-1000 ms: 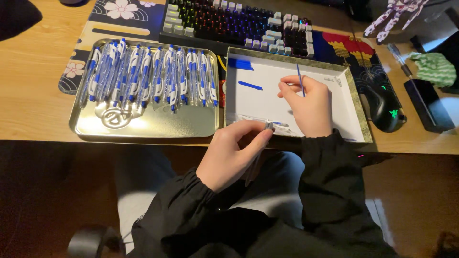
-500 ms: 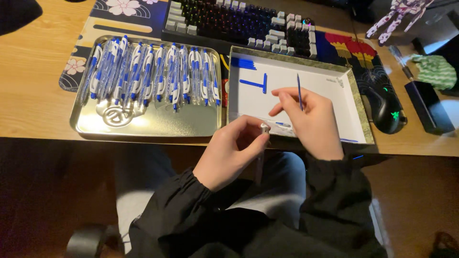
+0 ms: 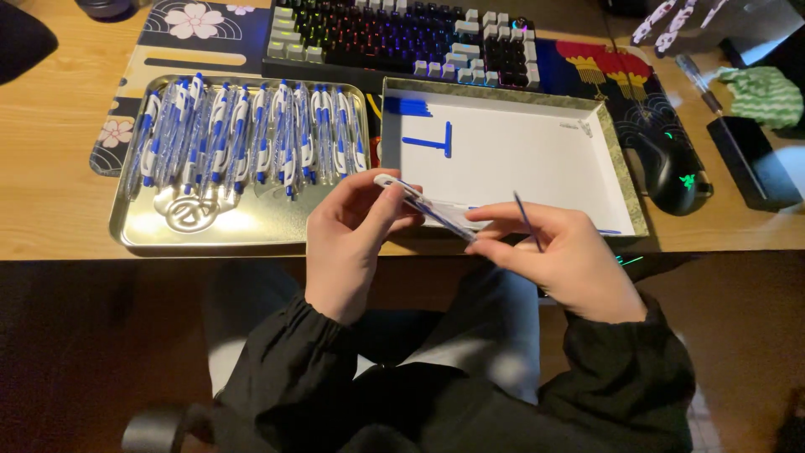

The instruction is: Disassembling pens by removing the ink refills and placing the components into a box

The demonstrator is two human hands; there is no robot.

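Pen body (image 3: 428, 205) sits pinched in my left hand (image 3: 352, 239), my right hand (image 3: 562, 256) pinches the thin blue refill (image 3: 525, 216), which might bend if I push crooked.

Warm overhead light on the counter (image 3: 50, 168), brightest at 12 o'clock. Strong glare off the metal tray (image 3: 210, 226) floor at 9 o'clock. White tray (image 3: 520, 159) close to overexposed. Coloured backlight glow from the keyboard (image 3: 394, 38). Deep shadow below the counter edge, from 4 through 8 o'clock. Slight motion blur on the pen barrel (image 3: 428, 205). Mild bending at the frame edges.
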